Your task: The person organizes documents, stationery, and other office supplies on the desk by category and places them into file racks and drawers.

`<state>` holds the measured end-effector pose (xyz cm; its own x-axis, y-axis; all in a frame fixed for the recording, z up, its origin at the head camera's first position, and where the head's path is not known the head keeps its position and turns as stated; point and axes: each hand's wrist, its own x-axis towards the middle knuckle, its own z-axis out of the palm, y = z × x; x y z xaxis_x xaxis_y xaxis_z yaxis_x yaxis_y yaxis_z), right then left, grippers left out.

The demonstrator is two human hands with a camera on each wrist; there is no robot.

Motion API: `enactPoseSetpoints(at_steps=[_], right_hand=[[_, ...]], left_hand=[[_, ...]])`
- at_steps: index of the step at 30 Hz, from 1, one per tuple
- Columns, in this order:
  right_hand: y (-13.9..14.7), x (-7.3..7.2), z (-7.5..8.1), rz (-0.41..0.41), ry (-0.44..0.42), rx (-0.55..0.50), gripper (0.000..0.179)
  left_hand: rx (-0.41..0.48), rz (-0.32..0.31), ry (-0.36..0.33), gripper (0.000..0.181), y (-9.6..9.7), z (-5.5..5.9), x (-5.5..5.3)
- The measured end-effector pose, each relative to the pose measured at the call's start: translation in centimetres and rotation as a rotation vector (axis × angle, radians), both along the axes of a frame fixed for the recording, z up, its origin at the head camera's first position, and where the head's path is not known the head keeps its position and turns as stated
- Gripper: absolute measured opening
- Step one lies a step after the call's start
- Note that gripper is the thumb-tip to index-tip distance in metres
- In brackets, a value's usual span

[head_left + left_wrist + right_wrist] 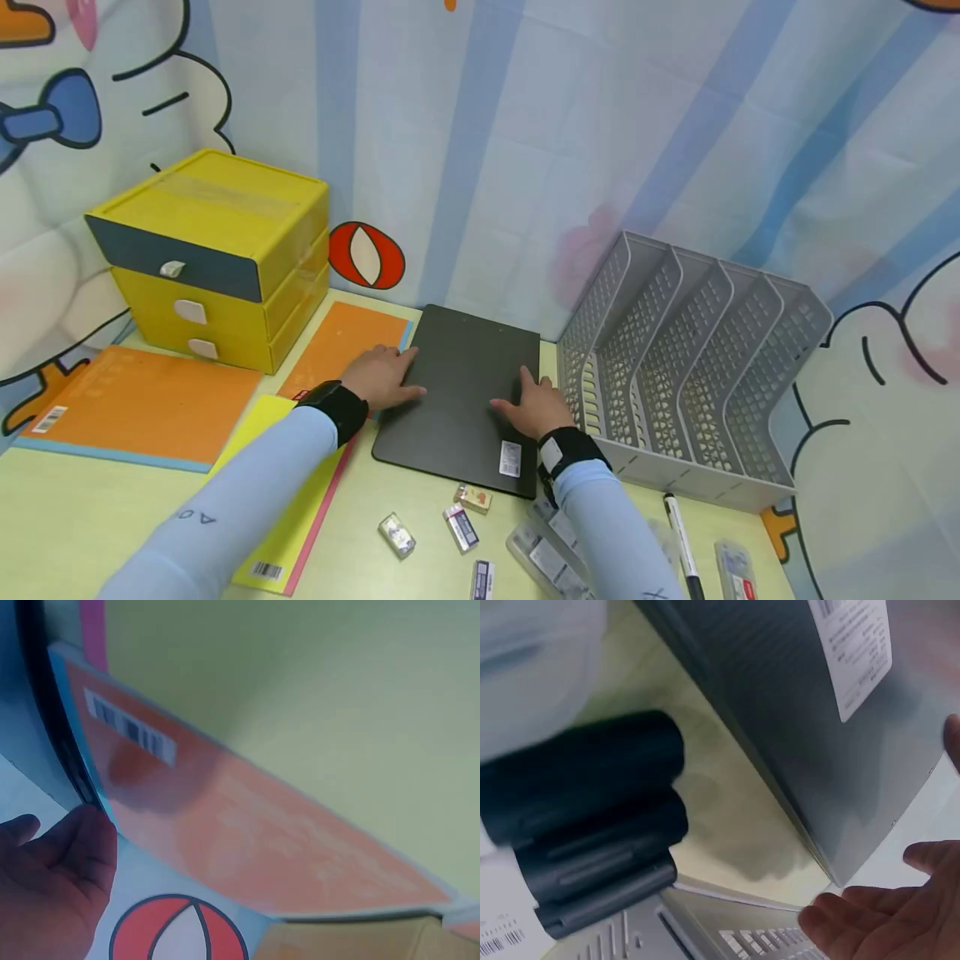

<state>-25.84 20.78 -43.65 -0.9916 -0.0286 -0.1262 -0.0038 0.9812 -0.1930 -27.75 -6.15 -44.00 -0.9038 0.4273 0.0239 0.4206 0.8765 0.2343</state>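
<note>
A flat dark grey board (465, 375) with a white barcode sticker (510, 458) lies between my hands, its far edge close to the curtain. My left hand (381, 379) is at the board's left edge, fingers and thumb spread and relaxed. Along the right edge is my right hand (542, 407), its fingers loosely extended. Both wrist views show the palms, the left hand (56, 877) right at the board's edge and the right hand (900, 922) beside a far corner. An orange notebook (345, 333) lies partly under my left hand.
A grey slotted file rack (675, 375) stands right of the board, yellow drawers (217, 250) at the back left. Another orange notebook (150, 400) and a yellow notebook (270, 533) lie left. In front are several erasers (461, 527), clear cases (551, 562) and a marker (681, 542).
</note>
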Motion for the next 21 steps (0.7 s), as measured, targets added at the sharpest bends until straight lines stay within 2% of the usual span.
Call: enactPoseSetpoints(at_steps=[6,9,13,17,21], right_hand=[[-0.2,0.0,-0.8,-0.033,-0.043,0.003,0.081],[-0.2,-0.1,-1.0,-0.060,-0.047,-0.055,0.080],[0.1,-0.4,-0.9,-0.139,-0.015,-0.250,0.075],[0.4,-0.5,-0.3,-0.215,0.001,-0.454,0.068],[0.5,-0.6,0.5,-0.262,0.013,-0.549,0.066]], left_hand=[[0.044,0.010,-0.065,0.067,0.9,-0.3,0.4],[0.073,0.023,-0.093,0.063,1.2,-0.4,0.3],[0.155,0.036,-0.157,0.061,1.3,-0.7,0.0],[0.272,0.062,-0.250,0.064,1.1,-1.0,-0.6],[0.366,0.105,-0.294,0.066,0.6,-1.3,-1.3]])
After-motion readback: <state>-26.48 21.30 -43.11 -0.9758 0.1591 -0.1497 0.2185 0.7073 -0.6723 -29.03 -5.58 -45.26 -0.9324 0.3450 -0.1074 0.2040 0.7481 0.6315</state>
